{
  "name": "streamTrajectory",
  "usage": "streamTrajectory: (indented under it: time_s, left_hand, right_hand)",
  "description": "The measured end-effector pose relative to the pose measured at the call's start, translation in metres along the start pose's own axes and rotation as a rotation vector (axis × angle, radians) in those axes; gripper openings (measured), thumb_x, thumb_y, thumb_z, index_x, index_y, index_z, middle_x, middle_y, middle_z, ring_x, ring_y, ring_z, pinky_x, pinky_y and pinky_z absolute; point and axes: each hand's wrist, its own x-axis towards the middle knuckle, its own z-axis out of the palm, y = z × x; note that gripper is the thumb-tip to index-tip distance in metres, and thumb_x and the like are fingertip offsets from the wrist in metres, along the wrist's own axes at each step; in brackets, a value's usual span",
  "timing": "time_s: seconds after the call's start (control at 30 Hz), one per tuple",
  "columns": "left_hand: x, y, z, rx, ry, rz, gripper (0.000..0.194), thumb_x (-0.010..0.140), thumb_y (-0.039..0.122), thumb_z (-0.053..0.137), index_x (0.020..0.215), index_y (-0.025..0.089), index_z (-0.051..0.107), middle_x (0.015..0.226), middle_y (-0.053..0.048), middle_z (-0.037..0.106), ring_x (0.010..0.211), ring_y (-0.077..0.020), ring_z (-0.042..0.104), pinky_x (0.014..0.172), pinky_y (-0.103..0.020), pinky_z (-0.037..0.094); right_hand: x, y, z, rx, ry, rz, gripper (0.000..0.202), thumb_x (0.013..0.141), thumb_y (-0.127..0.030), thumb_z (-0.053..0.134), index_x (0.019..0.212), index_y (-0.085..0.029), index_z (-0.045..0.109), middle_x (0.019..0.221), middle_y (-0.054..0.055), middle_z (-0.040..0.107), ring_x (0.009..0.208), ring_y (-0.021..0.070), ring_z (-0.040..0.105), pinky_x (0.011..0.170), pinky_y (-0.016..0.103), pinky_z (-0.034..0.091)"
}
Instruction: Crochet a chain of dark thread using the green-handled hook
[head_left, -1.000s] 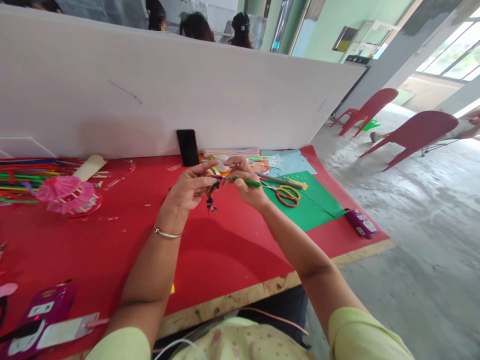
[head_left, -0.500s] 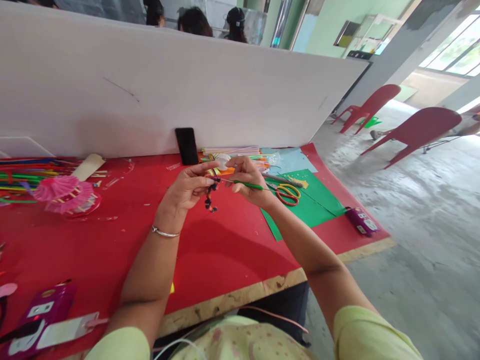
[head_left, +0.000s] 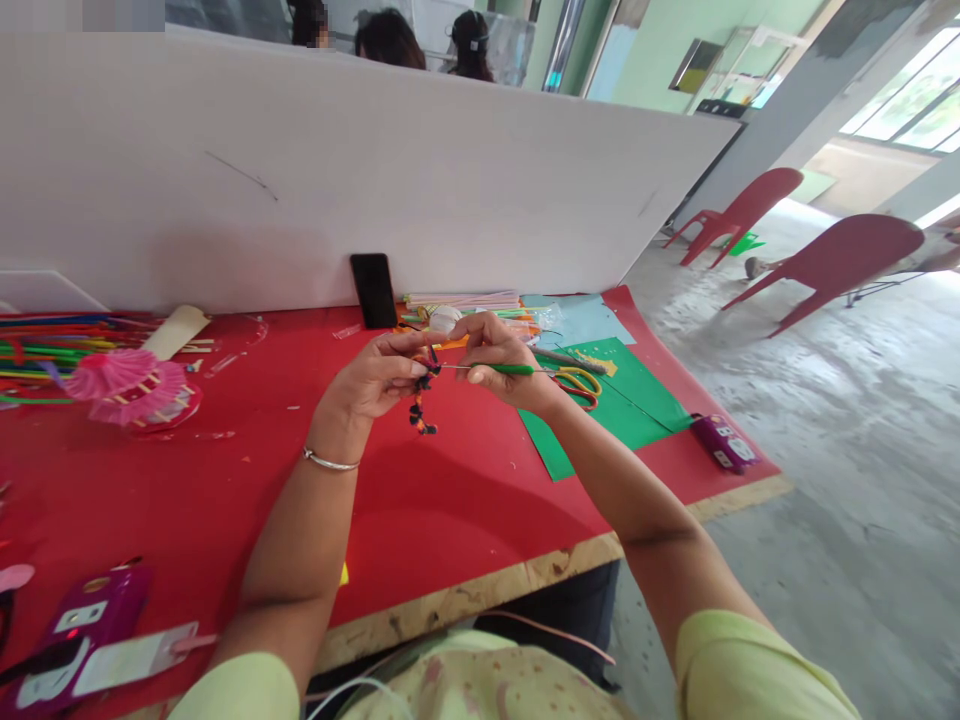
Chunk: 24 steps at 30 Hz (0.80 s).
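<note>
My left hand (head_left: 373, 378) pinches the top of a small dark and orange yarn piece (head_left: 421, 408), whose lower end dangles over the red table covering (head_left: 442, 500). In my right hand (head_left: 504, 362) is a thin metal hook with a green handle (head_left: 514, 369). The hook's shaft points left and its tip meets the yarn at my left fingertips; the exact stitch is too small to tell. Behind my right wrist, yellow and red-handled scissors (head_left: 581, 385) rest on a green sheet (head_left: 622, 425), beside a grey rod-like item (head_left: 574, 358).
A black phone (head_left: 373, 290) leans against the white partition (head_left: 450, 180). Left are a pink ruffled craft (head_left: 135, 388) and several coloured sticks (head_left: 60, 345). A purple device (head_left: 724, 443) sits near the right edge, another (head_left: 90, 625) at lower left. Red chairs (head_left: 832, 262) stand beyond; people's heads show behind the partition.
My right hand and the green-handled hook have shifted slightly right and down, and the hook lies more level. The yarn's hanging end is a little lower. My left hand keeps its pinch.
</note>
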Motion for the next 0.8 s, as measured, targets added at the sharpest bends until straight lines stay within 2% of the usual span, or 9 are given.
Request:
streamTrajectory:
  time_s: [0.17, 0.33, 0.47, 0.6, 0.67, 0.77, 0.8]
  left_hand:
    - [-0.002, 0.004, 0.003, -0.024, 0.021, -0.060, 0.051, 0.054, 0.007, 0.088, 0.105, 0.017, 0.094, 0.071, 0.001, 0.073, 0.043, 0.0005, 0.036, 0.040, -0.017, 0.026]
    - [-0.002, 0.004, 0.000, -0.029, 0.039, -0.107, 0.053, 0.052, 0.007, 0.088, 0.104, 0.016, 0.094, 0.071, 0.001, 0.073, 0.042, 0.0005, 0.037, 0.039, -0.017, 0.026]
    - [-0.001, 0.004, -0.001, -0.015, 0.033, -0.122, 0.053, 0.050, 0.007, 0.088, 0.101, 0.017, 0.094, 0.070, 0.003, 0.071, 0.040, 0.0007, 0.037, 0.038, -0.017, 0.025]
    - [-0.001, 0.005, -0.001, -0.007, 0.038, -0.142, 0.045, 0.049, 0.008, 0.089, 0.092, 0.019, 0.094, 0.071, 0.001, 0.075, 0.040, -0.0002, 0.039, 0.039, -0.017, 0.026]
    - [-0.001, 0.004, 0.001, 0.006, 0.033, -0.122, 0.044, 0.049, 0.009, 0.091, 0.093, 0.020, 0.094, 0.072, -0.001, 0.076, 0.045, -0.0033, 0.047, 0.041, -0.018, 0.031]
    - [0.002, -0.002, 0.006, 0.065, 0.056, 0.037, 0.050, 0.054, 0.011, 0.093, 0.103, 0.020, 0.094, 0.073, -0.002, 0.075, 0.055, -0.0082, 0.058, 0.046, -0.019, 0.038]
    - [0.004, -0.006, 0.008, 0.100, 0.087, 0.126, 0.051, 0.056, 0.013, 0.093, 0.106, 0.020, 0.094, 0.073, -0.001, 0.075, 0.056, -0.0083, 0.057, 0.048, -0.020, 0.039]
  right_hand:
    - [-0.004, 0.010, 0.001, -0.209, -0.003, -0.228, 0.061, 0.101, -0.078, 0.063, 0.096, -0.022, 0.087, 0.132, 0.012, 0.066, 0.091, 0.0195, 0.057, 0.087, 0.042, 0.056]
    - [-0.003, -0.001, -0.007, -0.478, -0.075, -0.334, 0.056, 0.104, -0.071, 0.063, 0.097, -0.020, 0.085, 0.134, 0.014, 0.068, 0.092, 0.0203, 0.060, 0.086, 0.042, 0.054]
    - [-0.001, -0.009, -0.012, -0.418, -0.112, -0.353, 0.049, 0.108, -0.062, 0.065, 0.094, -0.019, 0.084, 0.134, 0.012, 0.069, 0.095, 0.0196, 0.061, 0.089, 0.040, 0.053]
    - [-0.001, -0.007, -0.013, -0.189, -0.115, -0.251, 0.048, 0.108, -0.061, 0.069, 0.089, -0.019, 0.083, 0.133, 0.011, 0.068, 0.094, 0.0178, 0.059, 0.087, 0.037, 0.053]
    - [-0.003, -0.006, -0.009, -0.061, -0.092, -0.141, 0.053, 0.108, -0.065, 0.067, 0.086, -0.020, 0.083, 0.129, 0.011, 0.069, 0.092, 0.0175, 0.059, 0.086, 0.037, 0.053]
    - [-0.006, -0.004, 0.009, 0.181, 0.016, 0.131, 0.064, 0.107, -0.076, 0.058, 0.084, -0.021, 0.082, 0.115, 0.009, 0.071, 0.085, 0.0156, 0.058, 0.076, 0.032, 0.050]
    - [-0.007, -0.003, 0.018, 0.286, 0.094, 0.249, 0.066, 0.105, -0.082, 0.057, 0.089, -0.022, 0.081, 0.102, 0.006, 0.070, 0.078, 0.0149, 0.055, 0.070, 0.030, 0.047]
